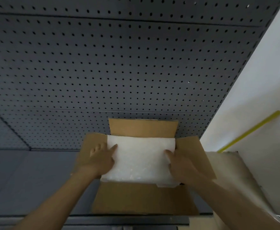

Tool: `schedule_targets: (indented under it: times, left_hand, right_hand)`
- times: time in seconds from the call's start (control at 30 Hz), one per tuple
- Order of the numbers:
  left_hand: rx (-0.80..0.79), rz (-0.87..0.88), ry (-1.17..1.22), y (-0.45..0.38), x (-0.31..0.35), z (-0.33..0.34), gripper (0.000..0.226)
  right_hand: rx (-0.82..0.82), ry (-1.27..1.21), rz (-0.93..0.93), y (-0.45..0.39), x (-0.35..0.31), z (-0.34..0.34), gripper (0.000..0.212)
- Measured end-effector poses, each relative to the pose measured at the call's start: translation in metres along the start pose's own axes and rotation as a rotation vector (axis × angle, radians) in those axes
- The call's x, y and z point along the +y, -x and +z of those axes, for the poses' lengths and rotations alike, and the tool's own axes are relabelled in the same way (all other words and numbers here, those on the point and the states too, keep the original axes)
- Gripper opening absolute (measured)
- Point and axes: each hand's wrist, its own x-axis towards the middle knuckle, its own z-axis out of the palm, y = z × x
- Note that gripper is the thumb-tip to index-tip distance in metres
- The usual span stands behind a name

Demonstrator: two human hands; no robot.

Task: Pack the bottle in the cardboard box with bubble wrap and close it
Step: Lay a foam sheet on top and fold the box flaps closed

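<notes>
An open cardboard box stands on the grey bench in front of me, all its flaps spread outward. A white sheet of bubble wrap fills its opening. My left hand grips the sheet's left edge, thumb on top, fingers over the left flap. At the sheet's right edge my right hand holds it the same way, thumb on top. No bottle shows; whatever lies under the wrap is hidden.
A dark grey pegboard rises right behind the box. A white wall with a yellow strip stands at the right. A pale sheet lies right of the box. The bench's front edge runs below.
</notes>
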Motion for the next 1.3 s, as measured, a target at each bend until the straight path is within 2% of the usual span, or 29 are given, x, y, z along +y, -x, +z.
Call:
schedule_targets:
  times: [0.07,0.13,0.17,0.23,0.3,0.37,0.47,0.6,0.8,0.97,1.03,1.1,1.17,1.23,1.3]
  left_hand:
    - [0.106,-0.036,-0.204,-0.005,0.010,0.004,0.054]
    - [0.168,0.032,-0.234,-0.011,0.013,0.009,0.050]
    - [0.169,0.086,-0.234,-0.014,0.013,0.013,0.049]
    - [0.157,0.167,-0.279,-0.018,0.014,0.019,0.051]
    - [0.119,0.195,-0.348,-0.024,0.015,0.028,0.055]
    - [0.070,0.196,-0.416,-0.029,0.018,0.036,0.057]
    - [0.027,0.215,-0.513,-0.033,0.021,0.047,0.057]
    - [0.015,0.210,-0.511,-0.035,0.019,0.051,0.057]
    - [-0.015,0.178,-0.544,-0.035,0.019,0.054,0.059]
    - [0.016,0.257,-0.610,-0.032,0.010,0.043,0.057]
    - [0.101,0.256,-0.540,-0.028,-0.005,0.040,0.059]
    - [0.266,0.209,-0.343,-0.024,-0.022,0.038,0.063]
    - [0.386,0.151,-0.156,-0.020,-0.035,0.034,0.066]
    - [0.390,0.000,0.047,-0.016,-0.045,0.029,0.073]
    - [0.330,-0.207,0.247,-0.013,-0.049,0.024,0.080]
  right_hand:
    - [0.045,0.150,0.020,0.000,-0.002,0.005,0.055]
    - [0.119,0.287,-0.009,-0.004,-0.002,0.009,0.050]
    - [0.170,0.293,-0.045,-0.007,-0.002,0.012,0.045]
    - [0.151,0.245,-0.161,-0.011,0.000,0.013,0.038]
    - [0.067,0.115,-0.243,-0.017,0.001,0.019,0.067]
    - [-0.009,0.136,-0.282,-0.020,0.004,0.026,0.086]
    - [-0.077,0.257,-0.335,-0.022,0.005,0.030,0.086]
    - [-0.153,0.302,-0.357,-0.027,0.009,0.027,0.090]
    - [-0.172,0.327,-0.364,-0.026,0.008,0.025,0.099]
    - [-0.118,0.343,-0.310,-0.015,0.012,0.011,0.096]
    - [-0.059,0.326,-0.258,-0.007,0.016,0.003,0.086]
    - [0.004,0.306,-0.206,-0.003,0.029,0.004,0.059]
    - [0.065,0.293,-0.172,0.002,0.042,0.008,0.048]
    - [0.139,0.211,-0.095,0.009,0.048,0.011,0.050]
    - [0.246,0.110,0.072,0.015,0.050,0.008,0.054]
